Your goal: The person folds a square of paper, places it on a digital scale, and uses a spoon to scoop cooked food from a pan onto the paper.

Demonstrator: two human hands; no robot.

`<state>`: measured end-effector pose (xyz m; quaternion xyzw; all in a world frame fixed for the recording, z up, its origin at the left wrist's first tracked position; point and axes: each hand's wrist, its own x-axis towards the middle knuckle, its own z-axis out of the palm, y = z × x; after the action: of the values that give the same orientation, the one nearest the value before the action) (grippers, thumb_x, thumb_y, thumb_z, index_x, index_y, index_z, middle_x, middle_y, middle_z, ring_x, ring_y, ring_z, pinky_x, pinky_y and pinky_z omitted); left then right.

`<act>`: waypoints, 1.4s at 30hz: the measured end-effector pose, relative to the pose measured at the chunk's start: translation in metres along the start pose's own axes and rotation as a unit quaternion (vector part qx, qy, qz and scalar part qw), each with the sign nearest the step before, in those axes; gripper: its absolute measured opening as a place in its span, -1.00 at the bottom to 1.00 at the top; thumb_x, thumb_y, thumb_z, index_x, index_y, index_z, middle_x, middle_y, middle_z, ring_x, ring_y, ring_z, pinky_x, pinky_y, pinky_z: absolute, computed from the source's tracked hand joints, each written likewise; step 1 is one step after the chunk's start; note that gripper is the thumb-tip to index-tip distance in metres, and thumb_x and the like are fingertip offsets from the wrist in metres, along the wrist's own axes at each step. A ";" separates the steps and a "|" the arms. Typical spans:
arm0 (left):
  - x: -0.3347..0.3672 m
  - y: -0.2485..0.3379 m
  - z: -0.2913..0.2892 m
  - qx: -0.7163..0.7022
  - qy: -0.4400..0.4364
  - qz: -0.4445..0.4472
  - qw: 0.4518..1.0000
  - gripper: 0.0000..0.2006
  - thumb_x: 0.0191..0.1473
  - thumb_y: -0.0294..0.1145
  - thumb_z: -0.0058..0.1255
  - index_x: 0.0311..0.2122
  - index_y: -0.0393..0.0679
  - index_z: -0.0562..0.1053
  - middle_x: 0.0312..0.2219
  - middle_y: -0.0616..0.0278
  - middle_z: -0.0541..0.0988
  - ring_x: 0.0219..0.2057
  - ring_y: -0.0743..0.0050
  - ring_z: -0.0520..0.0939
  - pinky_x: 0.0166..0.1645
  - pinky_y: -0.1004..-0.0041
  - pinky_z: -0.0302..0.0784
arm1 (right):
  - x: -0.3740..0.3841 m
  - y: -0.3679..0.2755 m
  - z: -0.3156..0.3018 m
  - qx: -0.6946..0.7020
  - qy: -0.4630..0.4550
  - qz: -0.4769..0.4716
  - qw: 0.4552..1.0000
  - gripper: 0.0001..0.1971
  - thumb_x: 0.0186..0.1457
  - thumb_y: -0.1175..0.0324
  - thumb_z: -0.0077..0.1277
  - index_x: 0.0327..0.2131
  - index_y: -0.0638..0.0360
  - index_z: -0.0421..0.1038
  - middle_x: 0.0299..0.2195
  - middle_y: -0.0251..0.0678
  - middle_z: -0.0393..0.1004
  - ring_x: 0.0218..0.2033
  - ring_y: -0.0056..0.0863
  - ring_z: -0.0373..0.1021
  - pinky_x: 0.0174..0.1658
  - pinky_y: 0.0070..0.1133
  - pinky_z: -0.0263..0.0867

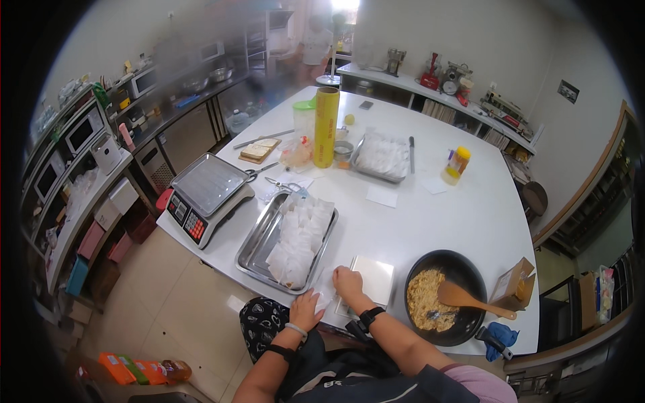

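Observation:
My left hand [306, 310] is at the table's near edge with its fingers stretched out, touching a thin white wrapper [325, 290]. My right hand [348, 283] is closed at the wrapper's other side, against a flat white square device [375, 277]; what its fingers pinch is hidden. Just beyond my left hand lies a metal tray [254, 250] with several white paper-wrapped pieces [299, 235] in its right part. To the right, a black frying pan [463, 272] holds a crumbly yellow-brown mixture [426, 295]. A wooden spatula [467, 299] rests across it.
A digital scale [209, 181] stands at the left, with scissors [259, 172] beside it. Farther back are a yellow film roll [327, 127], a second tray of wrapped pieces [383, 158] and a yellow-lidded jar [457, 164]. A cardboard box [512, 285] and blue cloth [500, 334] flank the pan.

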<state>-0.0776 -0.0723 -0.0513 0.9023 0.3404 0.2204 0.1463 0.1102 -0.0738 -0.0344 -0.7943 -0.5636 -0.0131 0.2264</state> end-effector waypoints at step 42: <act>-0.019 0.096 -0.031 -0.380 -0.055 -0.134 0.913 -0.91 -0.11 -0.51 0.11 -0.48 -0.31 0.51 -0.62 0.22 0.56 -0.58 0.68 0.54 -0.47 0.62 0.44 | -0.128 -0.009 -0.121 0.291 -0.065 0.024 0.954 -0.70 -0.05 0.20 0.11 -0.28 0.20 0.48 -0.44 -0.20 0.51 -0.47 -0.40 0.48 -0.41 -0.59 0.38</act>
<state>-0.0528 -0.1513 0.0094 0.7351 0.3403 0.2610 0.5251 0.0837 -0.2303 0.0424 -0.7065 -0.5369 0.2088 0.4112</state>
